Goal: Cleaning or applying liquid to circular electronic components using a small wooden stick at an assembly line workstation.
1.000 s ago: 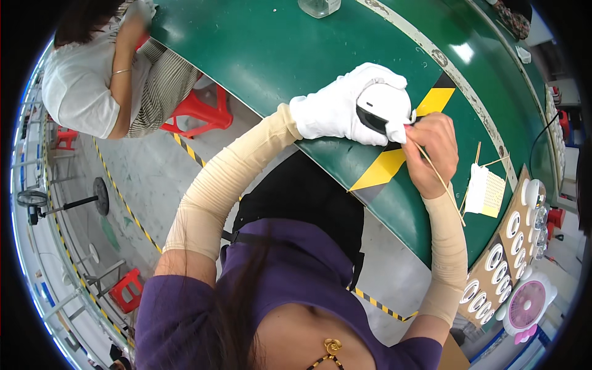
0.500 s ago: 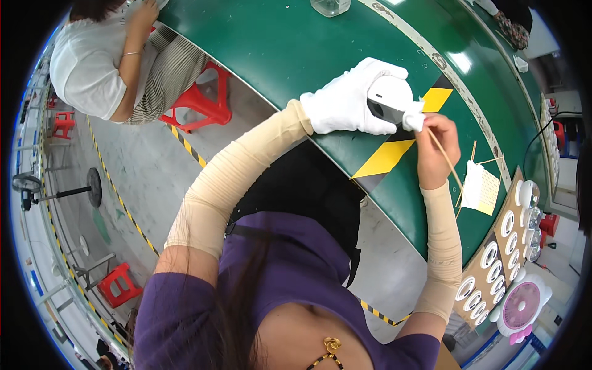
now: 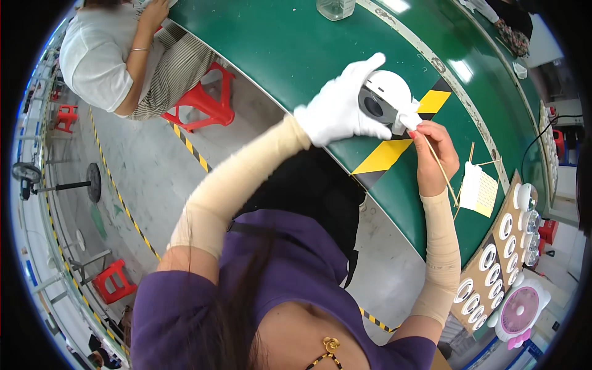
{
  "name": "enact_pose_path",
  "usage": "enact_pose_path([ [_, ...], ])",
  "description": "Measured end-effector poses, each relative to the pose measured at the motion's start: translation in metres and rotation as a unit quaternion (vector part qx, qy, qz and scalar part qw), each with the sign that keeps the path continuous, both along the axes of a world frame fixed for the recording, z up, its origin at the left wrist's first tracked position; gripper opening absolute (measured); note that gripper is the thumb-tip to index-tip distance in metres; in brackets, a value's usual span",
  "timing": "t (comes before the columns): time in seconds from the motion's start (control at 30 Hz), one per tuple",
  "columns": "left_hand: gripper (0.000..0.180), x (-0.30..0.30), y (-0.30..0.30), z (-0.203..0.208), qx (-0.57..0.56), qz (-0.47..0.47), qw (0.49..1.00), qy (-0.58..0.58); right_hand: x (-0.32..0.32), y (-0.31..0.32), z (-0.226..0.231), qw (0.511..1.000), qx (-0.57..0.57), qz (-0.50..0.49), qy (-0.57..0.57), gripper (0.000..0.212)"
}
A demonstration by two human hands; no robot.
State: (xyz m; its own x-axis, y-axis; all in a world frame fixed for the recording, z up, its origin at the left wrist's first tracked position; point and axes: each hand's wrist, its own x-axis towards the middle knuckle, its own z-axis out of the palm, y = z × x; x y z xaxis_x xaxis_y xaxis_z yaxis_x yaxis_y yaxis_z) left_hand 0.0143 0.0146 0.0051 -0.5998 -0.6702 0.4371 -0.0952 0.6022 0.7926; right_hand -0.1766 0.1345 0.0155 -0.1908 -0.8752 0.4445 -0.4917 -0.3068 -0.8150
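gloved left hand (image 3: 338, 111) gripping white round device (image 3: 385, 98) (over green table (image 3: 277, 55))

A person in a purple short-sleeved top, with long beige arm sleeves over both forearms. The left hand (image 3: 342, 108) wears a white cotton glove; the right hand (image 3: 435, 157) is bare. A small gold pendant hangs at the neckline.

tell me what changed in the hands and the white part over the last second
Little changed. The gloved left hand still grips the round white part, the bare right hand still holds the thin stick at its edge. Both sit slightly higher in view, over the green table.
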Motion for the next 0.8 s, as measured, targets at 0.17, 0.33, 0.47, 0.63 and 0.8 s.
enact_pose_path([
  [0.17, 0.106, -0.017, 0.027, 0.000, -0.041, 0.134, 0.990, 0.003, 0.004, -0.005, 0.009, 0.981, -0.111, 0.053, 0.148, 0.023],
  [0.33, 0.081, -0.005, -0.015, 0.017, -0.015, -0.045, 0.998, -0.029, 0.003, -0.008, 0.018, 0.958, -0.154, 0.088, 0.224, 0.023],
  [0.47, 0.081, -0.006, -0.035, 0.010, 0.028, -0.158, 0.987, -0.028, 0.019, -0.008, 0.020, 0.934, -0.171, 0.055, 0.308, 0.025],
  [0.63, 0.079, -0.009, -0.016, 0.004, 0.125, -0.101, 0.986, 0.053, 0.032, -0.007, 0.027, 0.907, -0.181, 0.026, 0.380, 0.031],
  [0.8, 0.070, -0.016, -0.014, -0.004, 0.115, -0.064, 0.988, 0.084, 0.042, -0.022, 0.031, 0.889, -0.217, 0.026, 0.403, 0.034],
])
